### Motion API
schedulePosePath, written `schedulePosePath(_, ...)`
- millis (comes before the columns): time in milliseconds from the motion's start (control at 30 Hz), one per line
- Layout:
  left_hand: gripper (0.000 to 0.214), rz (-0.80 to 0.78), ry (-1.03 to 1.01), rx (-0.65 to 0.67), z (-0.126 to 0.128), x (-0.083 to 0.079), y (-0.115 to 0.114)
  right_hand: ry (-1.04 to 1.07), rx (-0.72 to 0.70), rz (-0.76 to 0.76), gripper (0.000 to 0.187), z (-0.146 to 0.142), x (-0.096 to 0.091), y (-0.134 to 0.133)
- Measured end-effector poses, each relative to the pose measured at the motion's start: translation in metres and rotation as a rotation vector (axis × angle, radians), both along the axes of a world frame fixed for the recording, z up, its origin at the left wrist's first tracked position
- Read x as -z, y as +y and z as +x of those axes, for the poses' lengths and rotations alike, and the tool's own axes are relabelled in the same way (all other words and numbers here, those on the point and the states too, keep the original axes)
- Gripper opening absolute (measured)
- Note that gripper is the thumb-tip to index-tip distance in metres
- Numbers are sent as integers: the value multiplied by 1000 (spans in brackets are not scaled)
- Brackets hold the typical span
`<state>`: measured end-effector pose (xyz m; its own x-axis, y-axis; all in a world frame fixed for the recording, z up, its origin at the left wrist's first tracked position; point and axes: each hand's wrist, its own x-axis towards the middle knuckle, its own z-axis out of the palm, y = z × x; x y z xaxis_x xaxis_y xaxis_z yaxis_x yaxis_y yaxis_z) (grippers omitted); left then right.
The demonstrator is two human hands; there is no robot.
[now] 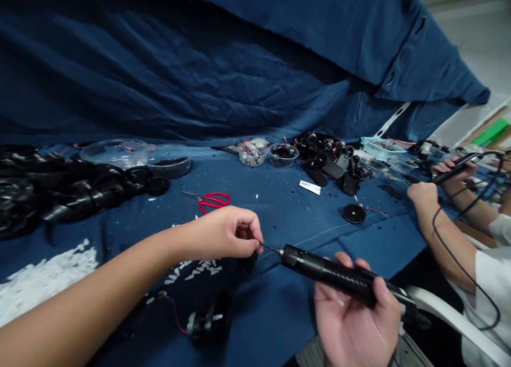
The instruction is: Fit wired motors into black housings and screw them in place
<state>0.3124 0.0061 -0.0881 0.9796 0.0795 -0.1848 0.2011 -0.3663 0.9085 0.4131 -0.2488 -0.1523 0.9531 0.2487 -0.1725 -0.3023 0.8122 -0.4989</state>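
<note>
My right hand grips a black electric screwdriver from below, its body lying across the palm and fingers. The thin bit points left. At the bit's tip, my left hand is closed, thumb and forefinger pinched together; whatever sits between them is too small to make out. A dark part lies just below those fingers, mostly hidden. Nearer to me is a black round motor-like assembly with a silver end and a red wire. Small white plastic pieces are scattered under the left wrist.
Red-handled scissors lie beyond my left hand. Black parts and a white heap are at left. Clear tubs, black housings and a disc sit farther back. A co-worker's hands hold a black tool at right.
</note>
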Motion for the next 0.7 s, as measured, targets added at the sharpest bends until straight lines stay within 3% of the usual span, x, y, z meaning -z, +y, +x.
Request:
schedulePosePath(233, 17, 125, -60, -60, 3, 6, -9, 3, 24, 56, 33, 1, 1, -2)
schedulePosePath(333, 18, 256, -82, -60, 3, -3, -13, -35, 18, 47, 31, 0, 3, -3)
schedulePosePath(433, 20, 378, -130, -22, -2, -22, -18, -39, -10, 39, 30, 1, 4, -3)
schedulePosePath(567, 37, 619, -215, -22, -35, -39, -31, 22, -66, 44, 31, 3, 4, -7)
schedulePosePath(700, 46, 819, -307, -179, -90, -14, -49, -63, -136, 15, 35, 0, 2, -13)
